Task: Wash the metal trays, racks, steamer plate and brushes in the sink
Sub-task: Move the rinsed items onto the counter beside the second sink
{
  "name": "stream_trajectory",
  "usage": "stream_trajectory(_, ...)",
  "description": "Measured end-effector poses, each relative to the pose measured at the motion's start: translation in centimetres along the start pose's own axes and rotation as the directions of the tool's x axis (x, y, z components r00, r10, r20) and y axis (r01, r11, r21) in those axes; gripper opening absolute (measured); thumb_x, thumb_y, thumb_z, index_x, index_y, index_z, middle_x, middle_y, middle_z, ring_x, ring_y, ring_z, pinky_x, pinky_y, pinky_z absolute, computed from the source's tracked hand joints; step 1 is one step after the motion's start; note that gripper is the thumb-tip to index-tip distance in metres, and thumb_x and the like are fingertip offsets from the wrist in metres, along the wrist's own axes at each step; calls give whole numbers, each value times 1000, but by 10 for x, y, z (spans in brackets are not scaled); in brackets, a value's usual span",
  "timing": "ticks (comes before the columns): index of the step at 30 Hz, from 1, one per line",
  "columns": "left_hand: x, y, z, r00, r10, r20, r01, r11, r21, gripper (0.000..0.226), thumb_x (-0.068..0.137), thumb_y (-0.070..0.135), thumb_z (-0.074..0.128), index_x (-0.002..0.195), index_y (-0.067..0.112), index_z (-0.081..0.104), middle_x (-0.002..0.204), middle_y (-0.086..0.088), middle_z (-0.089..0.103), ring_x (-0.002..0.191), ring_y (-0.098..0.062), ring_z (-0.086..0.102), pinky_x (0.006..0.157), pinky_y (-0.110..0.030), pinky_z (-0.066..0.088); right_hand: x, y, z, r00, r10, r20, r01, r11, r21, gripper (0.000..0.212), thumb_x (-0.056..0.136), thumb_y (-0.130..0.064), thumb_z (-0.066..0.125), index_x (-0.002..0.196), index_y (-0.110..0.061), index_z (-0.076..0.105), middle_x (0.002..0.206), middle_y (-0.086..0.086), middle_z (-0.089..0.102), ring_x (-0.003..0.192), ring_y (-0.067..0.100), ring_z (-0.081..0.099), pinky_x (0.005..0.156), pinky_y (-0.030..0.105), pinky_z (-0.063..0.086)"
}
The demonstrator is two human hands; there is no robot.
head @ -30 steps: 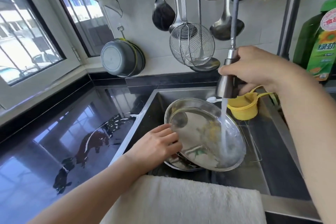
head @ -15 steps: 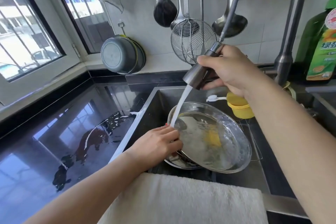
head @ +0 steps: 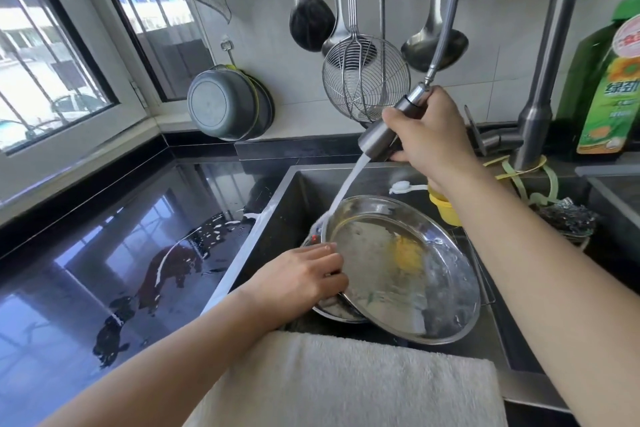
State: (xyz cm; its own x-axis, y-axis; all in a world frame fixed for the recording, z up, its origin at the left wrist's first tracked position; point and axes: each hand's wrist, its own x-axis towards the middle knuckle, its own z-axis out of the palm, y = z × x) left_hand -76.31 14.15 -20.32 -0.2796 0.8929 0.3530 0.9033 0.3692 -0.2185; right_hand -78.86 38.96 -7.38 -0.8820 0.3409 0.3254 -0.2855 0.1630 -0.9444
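Water now lands on the far left rim of the round metal tray (head: 398, 267), because the right hand (head: 429, 135) has swung the spray head (head: 388, 128) over to the left since a moment ago.

Black and shiny, the bench (head: 104, 270) fills the left side, with puddles on it. Next to it is the dark sink (head: 287, 218). A white towel (head: 346, 381) hangs over the sink's near edge.

Inside the sink, the tray is tilted, with its left side up. It leans on another metal tray (head: 332, 310) under it. The left hand (head: 301, 279) grips the tilted tray's left rim, with its fingers (head: 329, 248) curled over the edge. The right hand's fingers are wrapped around the spray head, and its hose (head: 446, 17) goes up and away.

On the wall hang a gray pot (head: 221, 104), a wire skimmer (head: 365, 78) and a ladle (head: 433, 45). A green soap bottle (head: 613, 90) stands at the right. A yellow cup (head: 445, 208) sits at the back of the sink, partly hidden by the right arm.
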Motion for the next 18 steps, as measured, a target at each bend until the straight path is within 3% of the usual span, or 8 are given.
stream_trajectory(2,-1,0,1,1000,10,17,-10,1000,0,25,109,6,48,91,11,65,92,-6,57,87,-28,57,83,-39,53,2,5,-5,997,-52,-49,44,989,-142,25,93,-27,70,107,-19,52,111,1,63,100,22,67,78,41,63)
stream_trajectory(3,-1,0,0,1000,12,16,-12,1000,2,23,109,7,50,91,12,64,92,-5,56,86,-27,56,80,-39,53,4,7,-9,994,-78,-72,60,972,-227,27,95,-28,69,112,-18,52,110,-1,61,100,20,65,78,31,61)
stream_trajectory(5,0,1,-1,1000,17,1,-17,1000,-1,20,107,7,53,92,13,65,91,-4,56,85,-25,55,80,-37,52,5,8,-19,989,-112,-100,64,917,-395,31,97,-30,66,119,-15,51,108,-2,56,95,19,57,67,14,47)
stream_trajectory(9,1,1,-4,999,33,-14,-33,999,-5,16,106,8,56,95,14,66,93,-5,60,88,-26,59,96,-32,50,10,10,-41,988,-125,-87,52,813,-580,29,97,-33,64,114,-16,48,101,2,53,91,26,54,75,33,44)
stream_trajectory(12,3,1,-5,999,32,-13,-31,999,33,14,105,6,58,97,13,67,95,-5,61,88,-27,60,116,-27,34,5,-1,-59,994,-96,-47,38,726,-686,34,95,-37,65,119,-18,51,103,3,55,91,26,52,79,35,44)
stream_trajectory(14,3,2,-5,999,44,-17,-43,998,55,15,105,4,57,97,12,67,94,-5,60,87,-27,60,119,-32,36,-5,-13,-68,999,-38,-10,19,699,-715,34,93,-41,67,117,-21,52,106,3,59,93,27,57,81,38,50)
stream_trajectory(18,14,6,-21,997,74,7,-75,993,94,14,101,3,59,102,15,66,98,-1,61,89,-23,59,114,-38,41,-19,-35,-62,986,132,103,-59,851,-522,27,91,-33,71,108,-17,57,102,5,67,80,27,72,62,45,64)
